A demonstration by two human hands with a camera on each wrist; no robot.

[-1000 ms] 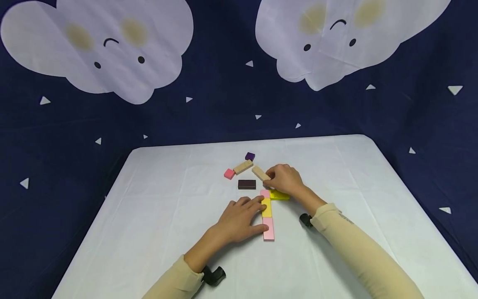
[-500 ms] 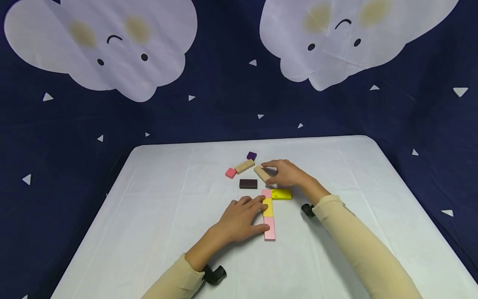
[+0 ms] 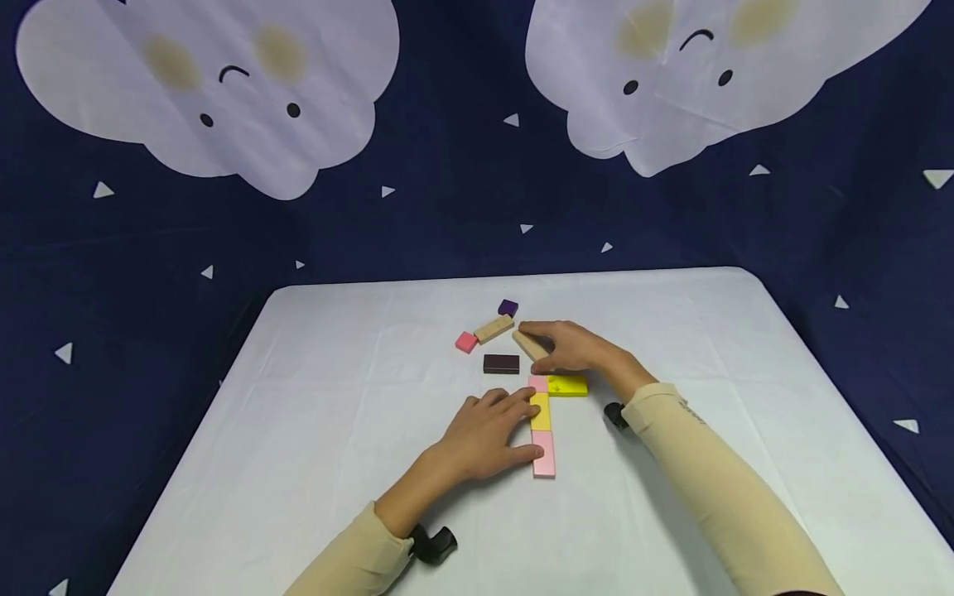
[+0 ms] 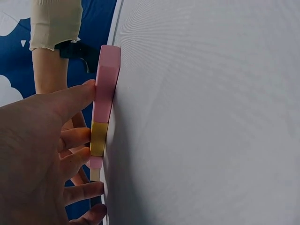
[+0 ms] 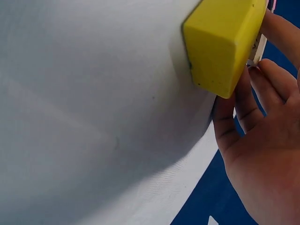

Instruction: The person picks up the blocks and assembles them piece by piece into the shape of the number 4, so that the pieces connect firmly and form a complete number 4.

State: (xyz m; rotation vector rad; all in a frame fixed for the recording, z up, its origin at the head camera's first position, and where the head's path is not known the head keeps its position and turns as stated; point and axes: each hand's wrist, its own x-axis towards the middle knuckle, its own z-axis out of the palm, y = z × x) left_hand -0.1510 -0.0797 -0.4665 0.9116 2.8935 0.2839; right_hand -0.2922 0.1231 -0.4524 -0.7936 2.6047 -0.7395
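On the white table, my left hand (image 3: 480, 439) rests beside an upright line of toy blocks. Its thumb touches the long pink block (image 3: 544, 455), and its fingertips lie on the yellow block (image 3: 540, 412) and by the small pink block (image 3: 538, 383). Farther back, my right hand (image 3: 574, 348) has thumb and index finger round a plain wooden block (image 3: 529, 345), which lies slanted and is partly hidden by the hand. A bright yellow block (image 3: 568, 386) joins the small pink block's right side; it looms large in the right wrist view.
A dark brown block (image 3: 502, 364) lies left of the wooden one. Behind it are another wooden block (image 3: 494, 329), a small coral-pink block (image 3: 465, 342) and a small purple block (image 3: 508, 308). A dark blue cloth with clouds (image 3: 447, 223) hangs behind the table (image 3: 358, 356).
My right hand has shifted from the near end of the wooden block to span it, index finger at the far end. My left hand stays on the line of blocks.
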